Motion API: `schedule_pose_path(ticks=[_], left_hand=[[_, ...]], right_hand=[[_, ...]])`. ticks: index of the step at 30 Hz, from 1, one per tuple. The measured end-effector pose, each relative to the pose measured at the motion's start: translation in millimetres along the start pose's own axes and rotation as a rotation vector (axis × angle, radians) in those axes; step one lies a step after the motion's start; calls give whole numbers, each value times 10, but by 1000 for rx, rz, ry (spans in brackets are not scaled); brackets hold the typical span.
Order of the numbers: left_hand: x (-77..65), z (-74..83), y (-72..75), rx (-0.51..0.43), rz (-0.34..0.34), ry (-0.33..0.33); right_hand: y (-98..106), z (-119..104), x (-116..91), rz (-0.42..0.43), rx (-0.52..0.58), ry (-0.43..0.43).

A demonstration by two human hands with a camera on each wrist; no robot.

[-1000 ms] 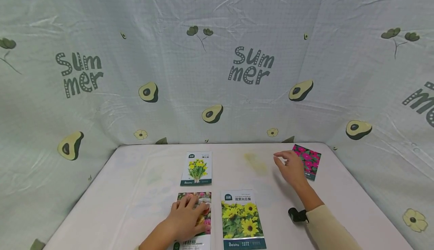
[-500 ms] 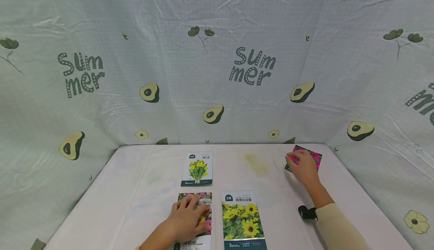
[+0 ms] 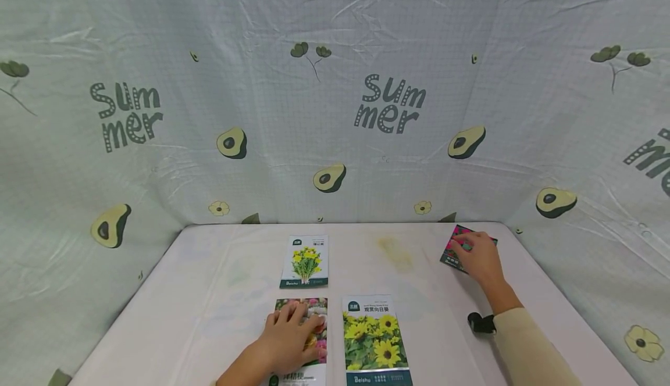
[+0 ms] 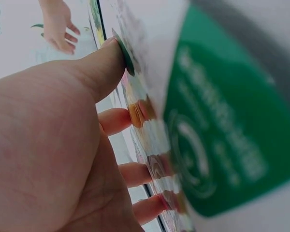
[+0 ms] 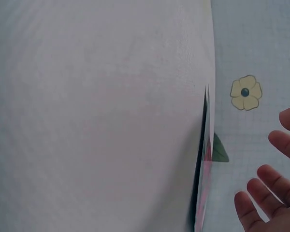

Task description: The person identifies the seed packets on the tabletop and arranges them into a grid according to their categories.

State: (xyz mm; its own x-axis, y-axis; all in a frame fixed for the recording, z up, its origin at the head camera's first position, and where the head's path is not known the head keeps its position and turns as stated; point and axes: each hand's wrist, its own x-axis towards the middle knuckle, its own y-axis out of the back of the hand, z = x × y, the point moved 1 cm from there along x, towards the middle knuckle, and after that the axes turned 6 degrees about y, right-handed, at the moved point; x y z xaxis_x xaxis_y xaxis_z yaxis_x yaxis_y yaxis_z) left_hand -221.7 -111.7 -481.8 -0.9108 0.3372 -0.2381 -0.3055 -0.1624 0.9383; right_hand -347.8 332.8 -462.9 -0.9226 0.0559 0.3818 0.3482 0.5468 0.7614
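Observation:
My left hand (image 3: pixel 287 339) rests with spread fingers on a seed packet (image 3: pixel 298 377) with mixed flowers, which lies flat near the front of the table. In the left wrist view, thumb and fingertips press on that packet's glossy face; a green printed patch (image 4: pixel 222 125) fills the near part. My right hand (image 3: pixel 480 258) is over a pink-flowered seed packet (image 3: pixel 450 257) at the back right corner, covering much of it. In the right wrist view, its loosely bent fingers (image 5: pixel 275 188) are apart from the packet (image 5: pixel 201 193), seen edge-on, and hold nothing.
A sunflower seed packet (image 3: pixel 374 339) lies right of my left hand. Behind that hand is a white packet (image 3: pixel 305 264) with yellow flowers. A cloth with printed avocados (image 3: pixel 330 178) hangs behind the white table (image 3: pixel 209 304).
My right hand has moved to the right, from the left side of the pink-flowered packet to above it. The left hand and the packets have stayed in place.

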Motion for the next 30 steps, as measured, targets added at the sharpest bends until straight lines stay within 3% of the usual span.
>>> schedule_pose_path(ticks=[3,18,30], left_hand=[[15,-24,-40,-1,7,-5],[-42,15,55,16,-20,-2],[-9,-64,-54,3,4,-12]], right_hand=[[10,49,20,-31,-7,-20],[-21,208,117,-166,-111,-99],[-67,340,229,-272,-218,-141]])
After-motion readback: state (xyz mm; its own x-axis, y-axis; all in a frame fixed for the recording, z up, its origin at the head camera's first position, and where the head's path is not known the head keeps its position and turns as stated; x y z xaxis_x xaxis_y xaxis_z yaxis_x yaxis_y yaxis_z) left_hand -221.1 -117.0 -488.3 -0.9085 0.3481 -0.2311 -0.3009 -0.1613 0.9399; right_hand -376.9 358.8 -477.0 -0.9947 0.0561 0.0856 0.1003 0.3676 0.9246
